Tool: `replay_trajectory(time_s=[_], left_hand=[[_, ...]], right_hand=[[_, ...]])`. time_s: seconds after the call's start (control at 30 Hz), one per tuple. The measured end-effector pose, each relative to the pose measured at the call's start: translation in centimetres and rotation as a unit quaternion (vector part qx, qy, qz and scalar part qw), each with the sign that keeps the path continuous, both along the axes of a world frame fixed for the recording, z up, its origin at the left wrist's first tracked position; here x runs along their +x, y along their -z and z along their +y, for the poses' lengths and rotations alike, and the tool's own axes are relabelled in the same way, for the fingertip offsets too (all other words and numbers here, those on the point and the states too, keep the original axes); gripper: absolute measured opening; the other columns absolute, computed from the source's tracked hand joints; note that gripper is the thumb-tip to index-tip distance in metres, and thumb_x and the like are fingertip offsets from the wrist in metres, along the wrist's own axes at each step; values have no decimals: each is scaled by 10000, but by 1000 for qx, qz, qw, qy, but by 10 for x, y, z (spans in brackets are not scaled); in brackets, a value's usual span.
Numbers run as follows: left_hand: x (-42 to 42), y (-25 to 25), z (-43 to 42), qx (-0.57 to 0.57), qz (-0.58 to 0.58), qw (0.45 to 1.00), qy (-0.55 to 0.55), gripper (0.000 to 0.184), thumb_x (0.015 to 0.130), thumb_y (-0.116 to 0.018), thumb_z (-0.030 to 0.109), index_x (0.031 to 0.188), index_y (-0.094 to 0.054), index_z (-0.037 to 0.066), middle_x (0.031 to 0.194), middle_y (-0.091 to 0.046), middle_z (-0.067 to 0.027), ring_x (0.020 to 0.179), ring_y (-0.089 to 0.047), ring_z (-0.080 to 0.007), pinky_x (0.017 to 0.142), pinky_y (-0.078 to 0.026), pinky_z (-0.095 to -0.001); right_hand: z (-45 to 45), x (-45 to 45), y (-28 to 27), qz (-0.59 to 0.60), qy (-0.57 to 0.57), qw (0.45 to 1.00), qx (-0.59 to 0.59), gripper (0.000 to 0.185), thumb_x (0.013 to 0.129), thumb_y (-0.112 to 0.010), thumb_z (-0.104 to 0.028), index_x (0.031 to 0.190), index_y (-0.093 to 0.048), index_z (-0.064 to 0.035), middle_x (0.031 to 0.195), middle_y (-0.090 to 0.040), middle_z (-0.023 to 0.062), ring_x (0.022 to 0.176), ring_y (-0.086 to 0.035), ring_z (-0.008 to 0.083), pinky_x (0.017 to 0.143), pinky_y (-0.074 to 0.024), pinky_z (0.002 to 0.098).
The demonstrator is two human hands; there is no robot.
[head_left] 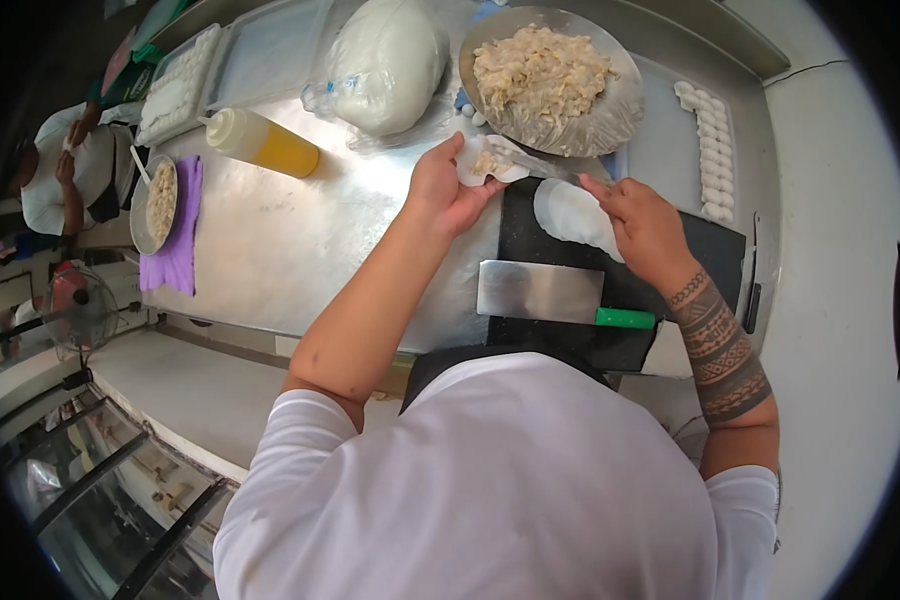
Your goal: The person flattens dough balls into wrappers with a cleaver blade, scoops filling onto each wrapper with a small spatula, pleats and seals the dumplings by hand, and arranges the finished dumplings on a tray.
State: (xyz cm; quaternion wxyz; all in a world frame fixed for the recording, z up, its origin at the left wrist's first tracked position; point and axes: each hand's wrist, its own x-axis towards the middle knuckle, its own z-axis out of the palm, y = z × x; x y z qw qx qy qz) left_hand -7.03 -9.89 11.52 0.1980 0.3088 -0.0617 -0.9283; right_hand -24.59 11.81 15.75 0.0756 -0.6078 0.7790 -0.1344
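Note:
My left hand (438,192) cradles a round white dough wrapper (467,174) with a dab of pale filling (485,163) on it. In my right hand (650,230) is a flat metal spreader (542,166), its blade reaching over the wrapper. Just beyond both hands stands a large metal bowl (625,112) heaped with chunky filling (542,72). A spread of white wrappers (573,213) lies on the black board (560,343), beside my right hand. Nearer my body, a cleaver (538,290) with a green handle rests across the board.
Plastic-covered white dough (390,70) and a squeeze bottle (270,153) of yellow liquid stand left on the metal table (300,240). Trays of dumplings flank the table, one right (710,150), one far left (175,95). A bowl (175,215) sits on purple cloth (188,255). Another person (75,165) works far left.

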Motion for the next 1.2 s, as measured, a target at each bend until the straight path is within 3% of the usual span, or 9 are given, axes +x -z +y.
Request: replay_trajectory(time_s=[0.13, 0.37, 0.47, 0.57, 0.7, 1.0, 1.07, 1.13, 1.2], left_hand=[[20, -18, 1, -53, 17, 998, 14, 480, 1140, -293, 275, 1513, -350, -21, 1534, -440, -223, 1435, -448, -394, 1193, -391, -588], [42, -63, 17, -146, 22, 989, 33, 501, 1139, -307, 339, 1493, -405, -1, 1479, -527, -200, 1382, -516, -372, 1162, -402, -566], [59, -52, 7, -161, 37, 985, 57, 463, 1137, -362, 335, 1496, -395, 45, 1505, -513, -176, 1403, -509, -359, 1158, -413, -570], [72, -37, -2, -144, 101, 979, 101, 461, 1134, -379, 345, 1488, -405, 52, 1478, -543, -165, 1373, -539, -347, 1136, -430, -558], [83, -48, 3, -162, 13, 986, 38, 467, 1120, -421, 346, 1446, -458, 14, 1438, -576, -164, 1345, -561, -330, 1131, -432, -532], [78, -70, 38, -141, 30, 990, -6, 512, 1090, -463, 311, 1442, -440, -60, 1446, -561, -207, 1369, -540, -356, 1174, -412, -513], [71, -83, 56, -141, 16, 989, -30, 512, 1087, -461, 303, 1444, -443, -63, 1447, -559, -213, 1372, -537, -358, 1178, -410, -508], [67, -79, 67, -124, 49, 991, -30, 515, 1085, -464, 295, 1453, -438, -64, 1446, -558, -213, 1375, -536, -357, 1186, -400, -516], [63, -79, 79, -114, 84, 990, -15, 515, 1082, -469, 287, 1457, -436, -64, 1443, -559, -213, 1374, -536, -355, 1186, -403, -522]], right_hand=[[8, 1, -41, 104, -7, 994, -34, 524, 920, -576, -47, 1366, -694, -295, 899, -599, 50, 847, -619, 256, 737, -527, 403], [10, 26, -49, 53, -29, 996, -72, 483, 895, -639, -37, 1322, -726, -246, 859, -583, 69, 828, -610, 268, 728, -519, 379], [14, 34, -72, -114, 40, 989, -82, 407, 923, -635, -42, 1281, -746, -201, 833, -584, 90, 830, -615, 286, 752, -515, 379], [8, 38, -69, -126, 12, 990, -62, 367, 939, -630, -53, 1263, -753, -174, 869, -627, 115, 858, -625, 313, 787, -515, 391], [0, 16, -86, -151, 9, 989, -4, 334, 954, -617, -101, 1254, -754, -154, 986, -710, 149, 954, -650, 361, 858, -524, 430], [-47, -46, 10, 186, 113, 967, 133, 292, 924, -634, -186, 1169, -763, -93, 1207, -711, 158, 1161, -641, 381, 970, -515, 500], [-44, -13, 16, 186, 75, 970, -140, 357, 904, -694, -208, 1245, -721, -108, 1339, -646, 145, 1233, -593, 379, 1028, -467, 501], [-26, 35, -15, 1, -41, 948, -316, 437, 875, -758, -218, 1294, -680, -125, 1395, -602, 134, 1235, -569, 365, 1066, -424, 476], [-5, 66, -32, -26, -123, 927, -353, 372, 853, -792, -204, 1206, -710, -120, 1375, -617, 120, 1199, -576, 354, 1051, -423, 476]])
